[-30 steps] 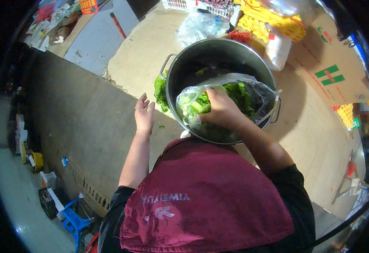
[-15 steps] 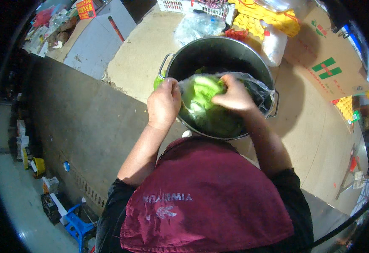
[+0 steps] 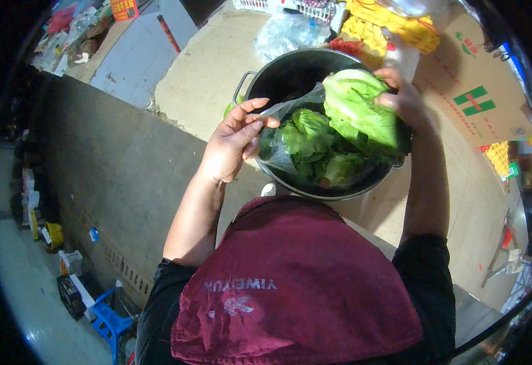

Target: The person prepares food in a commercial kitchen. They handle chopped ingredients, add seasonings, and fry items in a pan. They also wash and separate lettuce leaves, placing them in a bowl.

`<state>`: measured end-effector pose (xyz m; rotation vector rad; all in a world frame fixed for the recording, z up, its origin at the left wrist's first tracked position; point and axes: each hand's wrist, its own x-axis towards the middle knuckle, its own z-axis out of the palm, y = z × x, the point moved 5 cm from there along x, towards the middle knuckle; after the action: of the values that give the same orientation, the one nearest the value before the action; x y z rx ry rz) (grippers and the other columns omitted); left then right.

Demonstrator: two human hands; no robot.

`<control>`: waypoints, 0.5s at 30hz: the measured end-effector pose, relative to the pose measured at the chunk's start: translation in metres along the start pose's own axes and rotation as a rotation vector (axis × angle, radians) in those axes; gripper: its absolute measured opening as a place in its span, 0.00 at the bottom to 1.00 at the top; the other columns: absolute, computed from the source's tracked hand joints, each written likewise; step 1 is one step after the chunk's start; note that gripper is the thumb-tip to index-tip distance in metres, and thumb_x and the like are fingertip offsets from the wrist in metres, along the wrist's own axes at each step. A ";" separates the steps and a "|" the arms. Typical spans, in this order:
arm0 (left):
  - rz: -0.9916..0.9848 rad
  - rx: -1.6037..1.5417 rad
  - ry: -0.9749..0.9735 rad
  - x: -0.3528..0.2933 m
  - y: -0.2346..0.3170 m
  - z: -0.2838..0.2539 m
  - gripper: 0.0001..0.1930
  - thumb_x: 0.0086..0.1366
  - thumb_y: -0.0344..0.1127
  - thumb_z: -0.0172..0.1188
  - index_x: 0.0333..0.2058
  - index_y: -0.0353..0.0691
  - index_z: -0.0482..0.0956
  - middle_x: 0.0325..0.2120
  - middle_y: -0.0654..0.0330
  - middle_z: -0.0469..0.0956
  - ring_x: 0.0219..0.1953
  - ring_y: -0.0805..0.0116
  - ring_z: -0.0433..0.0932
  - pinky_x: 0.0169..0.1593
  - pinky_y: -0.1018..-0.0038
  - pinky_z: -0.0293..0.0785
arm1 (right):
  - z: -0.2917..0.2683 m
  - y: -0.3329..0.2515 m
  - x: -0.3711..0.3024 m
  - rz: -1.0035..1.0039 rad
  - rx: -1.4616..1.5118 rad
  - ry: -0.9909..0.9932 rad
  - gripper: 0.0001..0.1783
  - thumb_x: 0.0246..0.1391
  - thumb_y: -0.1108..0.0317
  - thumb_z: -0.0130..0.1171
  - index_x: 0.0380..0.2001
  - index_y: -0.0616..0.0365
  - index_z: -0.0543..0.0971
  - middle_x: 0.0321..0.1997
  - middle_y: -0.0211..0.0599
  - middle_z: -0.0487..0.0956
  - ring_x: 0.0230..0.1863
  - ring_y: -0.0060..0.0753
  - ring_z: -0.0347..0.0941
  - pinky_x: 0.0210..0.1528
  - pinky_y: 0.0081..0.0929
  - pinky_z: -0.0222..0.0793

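Right hand (image 3: 399, 100) grips a leafy lettuce (image 3: 356, 103) over the right side of the pot (image 3: 278, 74) (more greens (image 3: 308, 137) just left), while the left hand (image 3: 235, 139) pinches a clear bag (image 3: 280, 149) near the left rim!

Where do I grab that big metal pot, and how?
I'd take the pot from both sides at once. Its left handle is a loop that sticks out, so come from the left and hook it from outside. Its right handle is mostly hidden, but probably matches: come from the right.
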<state>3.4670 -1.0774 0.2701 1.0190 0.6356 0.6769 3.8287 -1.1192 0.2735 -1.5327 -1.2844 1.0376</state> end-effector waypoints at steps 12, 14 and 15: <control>0.245 -0.198 -0.022 0.016 -0.002 0.019 0.37 0.65 0.29 0.54 0.71 0.46 0.50 0.68 0.51 0.58 0.31 0.75 0.70 0.42 0.73 0.72 | 0.068 -0.014 -0.005 -0.292 -0.765 -0.057 0.32 0.34 0.74 0.66 0.50 0.54 0.75 0.51 0.43 0.77 0.54 0.49 0.72 0.59 0.37 0.67; 0.264 -0.181 -0.085 0.020 0.005 0.027 0.39 0.64 0.29 0.55 0.71 0.46 0.49 0.67 0.48 0.59 0.31 0.75 0.68 0.41 0.73 0.73 | 0.083 -0.020 0.001 -0.414 -1.040 0.075 0.31 0.35 0.72 0.68 0.49 0.53 0.76 0.54 0.41 0.76 0.55 0.51 0.69 0.57 0.42 0.67; 0.278 -0.178 -0.103 0.021 0.012 0.028 0.39 0.64 0.29 0.56 0.71 0.46 0.48 0.66 0.47 0.59 0.31 0.75 0.68 0.41 0.74 0.73 | 0.086 -0.027 0.004 -0.460 -1.082 0.210 0.27 0.39 0.71 0.67 0.49 0.53 0.78 0.56 0.41 0.75 0.56 0.50 0.69 0.58 0.42 0.67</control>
<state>3.4992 -1.0722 0.2882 0.9776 0.3395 0.9016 3.7404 -1.1035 0.2742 -1.8513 -2.0533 -0.2040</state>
